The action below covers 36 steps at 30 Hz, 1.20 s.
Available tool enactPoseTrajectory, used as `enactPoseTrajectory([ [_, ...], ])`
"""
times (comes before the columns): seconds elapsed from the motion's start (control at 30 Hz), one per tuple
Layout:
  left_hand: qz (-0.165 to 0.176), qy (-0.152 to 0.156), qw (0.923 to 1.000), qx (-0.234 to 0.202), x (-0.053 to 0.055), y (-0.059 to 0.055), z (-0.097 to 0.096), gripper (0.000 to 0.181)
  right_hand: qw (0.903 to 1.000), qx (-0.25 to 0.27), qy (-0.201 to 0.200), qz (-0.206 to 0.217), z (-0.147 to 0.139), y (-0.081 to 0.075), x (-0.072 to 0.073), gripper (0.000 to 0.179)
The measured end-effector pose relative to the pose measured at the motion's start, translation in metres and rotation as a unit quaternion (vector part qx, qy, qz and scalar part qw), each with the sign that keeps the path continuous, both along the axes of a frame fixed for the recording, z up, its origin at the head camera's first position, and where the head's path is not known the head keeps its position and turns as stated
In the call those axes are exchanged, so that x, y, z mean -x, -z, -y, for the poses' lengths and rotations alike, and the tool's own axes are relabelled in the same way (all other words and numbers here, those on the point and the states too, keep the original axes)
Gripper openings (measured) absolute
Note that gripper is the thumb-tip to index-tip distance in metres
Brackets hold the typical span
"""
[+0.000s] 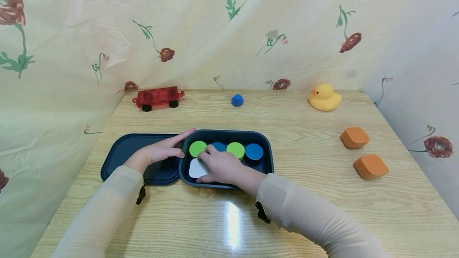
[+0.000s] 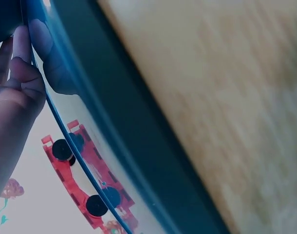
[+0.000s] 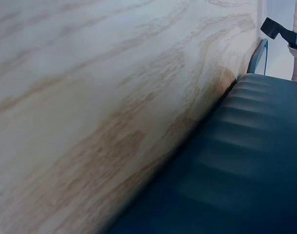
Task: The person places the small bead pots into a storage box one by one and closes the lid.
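A dark blue box stands in the middle of the table, holding two green round blocks and two blue round blocks in a row. My right hand reaches into the box and grips a white block at its left end, with fingers and thumb at the block's edges. At the box's left wall rests my left hand, fingers extended along the outside. Under that hand lies the dark blue lid. The right wrist view shows only the box's ribbed side wall and the tabletop.
Along the table's back edge stand a red toy wagon, a small blue toy and a yellow rubber duck. Two orange blocks lie on the right side. A flower-patterned cloth hangs behind the table.
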<state>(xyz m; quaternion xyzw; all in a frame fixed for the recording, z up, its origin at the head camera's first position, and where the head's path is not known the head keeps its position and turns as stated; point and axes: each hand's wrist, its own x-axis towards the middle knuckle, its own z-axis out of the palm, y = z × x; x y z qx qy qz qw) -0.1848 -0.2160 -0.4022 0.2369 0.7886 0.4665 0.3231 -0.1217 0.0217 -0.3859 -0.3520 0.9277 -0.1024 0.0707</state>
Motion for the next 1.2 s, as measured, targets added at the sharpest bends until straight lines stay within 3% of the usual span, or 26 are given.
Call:
enactPoseTrajectory([
  [0.33,-0.002,-0.004,1.0,0.004,0.0,0.002,0.0,0.078,1.0,0.003,0.008,-0.002,-0.002,-0.002,0.0,0.063],
  [0.6,-0.012,-0.002,0.9999,0.01,0.001,0.003,0.0,0.077,0.9976,0.068,0.015,0.0,-0.019,-0.018,0.002,0.056],
  [0.93,-0.019,0.004,0.9998,0.005,0.003,0.004,0.001,0.078,0.9918,0.114,0.046,-0.034,-0.071,-0.042,0.02,0.05],
  [1.2,-0.025,0.004,0.9997,0.007,0.002,0.003,0.0,0.079,0.9859,0.138,0.089,-0.033,-0.12,-0.046,0.033,0.052],
])
